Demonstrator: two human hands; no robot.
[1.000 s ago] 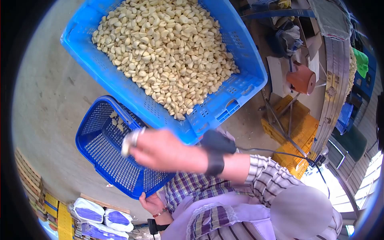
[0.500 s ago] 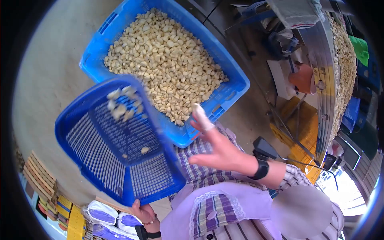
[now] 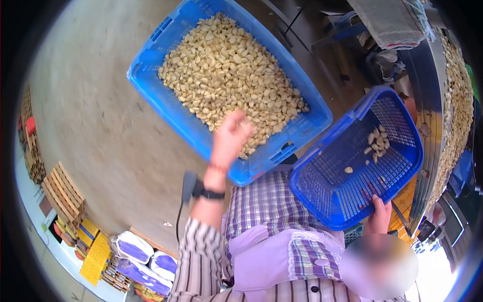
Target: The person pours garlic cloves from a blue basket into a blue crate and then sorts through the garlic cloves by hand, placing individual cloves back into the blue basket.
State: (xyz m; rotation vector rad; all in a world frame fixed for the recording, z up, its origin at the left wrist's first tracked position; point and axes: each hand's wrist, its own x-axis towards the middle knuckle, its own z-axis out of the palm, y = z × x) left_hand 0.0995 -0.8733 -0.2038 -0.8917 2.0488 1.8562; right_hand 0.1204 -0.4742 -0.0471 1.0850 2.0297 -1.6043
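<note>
A light-blue crate (image 3: 178, 113) holds a heap of pale, garlic-like cloves (image 3: 231, 70). Over the near part of the heap is my left hand (image 3: 231, 133), slightly blurred, with its fingers curled together; what they hold, if anything, cannot be made out. My right hand (image 3: 380, 214) grips the lower edge of a dark-blue slotted basket (image 3: 322, 186) to the right of the crate. The basket is tilted, and a few loose cloves (image 3: 377, 143) lie inside it.
A metal-edged surface (image 3: 427, 121) bearing many cloves (image 3: 455, 100) runs down the right side, with a grey cloth (image 3: 390, 22) at its top. Wooden pallets (image 3: 63, 194), yellow crates (image 3: 95, 259) and white-and-purple sacks (image 3: 133, 246) are at lower left.
The dark-blue basket has gone from my left hand to my right hand and from the crate's left to its right. My left hand has moved over the cloves.
</note>
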